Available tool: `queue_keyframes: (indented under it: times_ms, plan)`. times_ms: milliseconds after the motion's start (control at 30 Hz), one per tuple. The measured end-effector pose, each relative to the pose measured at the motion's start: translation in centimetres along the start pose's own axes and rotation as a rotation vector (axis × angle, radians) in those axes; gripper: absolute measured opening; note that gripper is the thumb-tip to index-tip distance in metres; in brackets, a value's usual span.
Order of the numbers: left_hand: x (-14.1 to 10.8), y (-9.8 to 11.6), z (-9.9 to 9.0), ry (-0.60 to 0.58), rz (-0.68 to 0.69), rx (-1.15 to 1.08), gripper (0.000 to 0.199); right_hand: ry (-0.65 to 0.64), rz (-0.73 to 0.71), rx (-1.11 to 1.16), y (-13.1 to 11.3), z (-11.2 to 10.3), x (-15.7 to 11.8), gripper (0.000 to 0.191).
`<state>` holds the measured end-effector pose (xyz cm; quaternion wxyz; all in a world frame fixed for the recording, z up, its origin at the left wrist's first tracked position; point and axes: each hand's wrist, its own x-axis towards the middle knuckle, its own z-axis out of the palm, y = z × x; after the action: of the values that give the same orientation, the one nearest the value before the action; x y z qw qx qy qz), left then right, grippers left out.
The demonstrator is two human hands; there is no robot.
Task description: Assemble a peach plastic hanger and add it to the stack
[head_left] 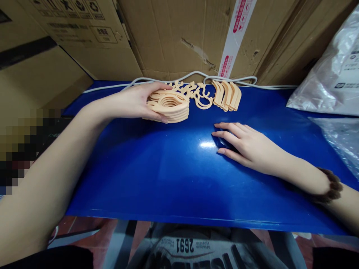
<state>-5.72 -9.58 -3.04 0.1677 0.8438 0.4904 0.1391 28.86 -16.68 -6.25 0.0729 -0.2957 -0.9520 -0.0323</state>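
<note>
A stack of cream plastic hanger parts (175, 112), curved and ring-like, stands near the back of the blue table. My left hand (147, 101) is closed around the stack's left side, thumb behind and fingers in front. Just to the right of it lie several cream hooks (203, 101), some partly hidden behind the stack. Beyond them is a row of curved cream hanger arms (227, 96), laid side by side. My right hand (241, 144) rests low over the table in front of those arms, its fingers apart and holding nothing.
Cardboard boxes (179, 37) stand like a wall behind the blue table (157, 179). A white cable (196, 73) runs along the back edge. Clear plastic bags (328, 82) lie at the right. The table's front edge is close to my lap.
</note>
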Motion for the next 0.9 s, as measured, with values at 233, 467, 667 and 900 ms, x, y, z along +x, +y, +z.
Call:
queue_keyframes:
  times_ms: [233, 467, 667, 900]
  plan:
    - [0.03, 0.12, -0.60, -0.028, -0.039, 0.063, 0.097, 0.002, -0.008, 0.000, 0.02, -0.21, 0.12, 0.045]
    - [0.05, -0.22, -0.86, -0.049, -0.012, 0.086, 0.090, 0.004, -0.014, 0.004, -0.03, -0.22, 0.21, 0.046]
    - [-0.25, -0.30, -0.68, -0.024, -0.022, 0.051, 0.092, 0.000, -0.007, 0.012, -0.07, -0.27, 0.14, 0.045]
    - [-0.22, 0.31, -0.55, -0.012, -0.045, 0.009, 0.095, -0.009, -0.003, 0.018, -0.02, -0.26, 0.29, 0.045]
